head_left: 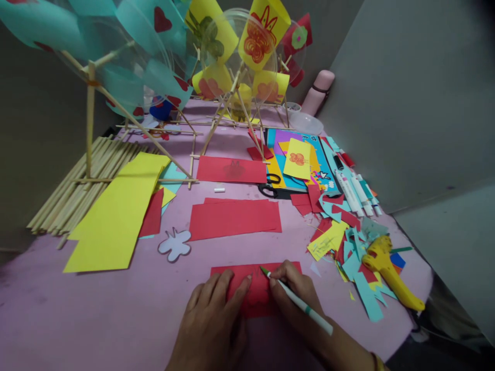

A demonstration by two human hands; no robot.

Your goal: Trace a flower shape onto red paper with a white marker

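Observation:
A red paper strip (254,305) lies on the pink-covered table in front of me. My left hand (214,309) rests on its left part, fingers stretched out and pressing it down. In my right hand (296,296) is a white felt-tip pen (305,308) with a green tip, which points at faint lines near the strip's upper edge. Part of the strip is hidden under both hands. Left of it lies a white butterfly cutout (175,245). Farther off are stacked red strips (235,219) and a red strip with a dark butterfly drawing (232,170).
Yellow paper sheets (116,216) and wooden sticks (73,185) lie left. Stick frames with paper wheels (240,56) stand behind. Right are scissors (268,190), felt-tip pens (350,193), paper scraps (353,257) and a yellow glue gun (394,275) at the table's edge, near a wall.

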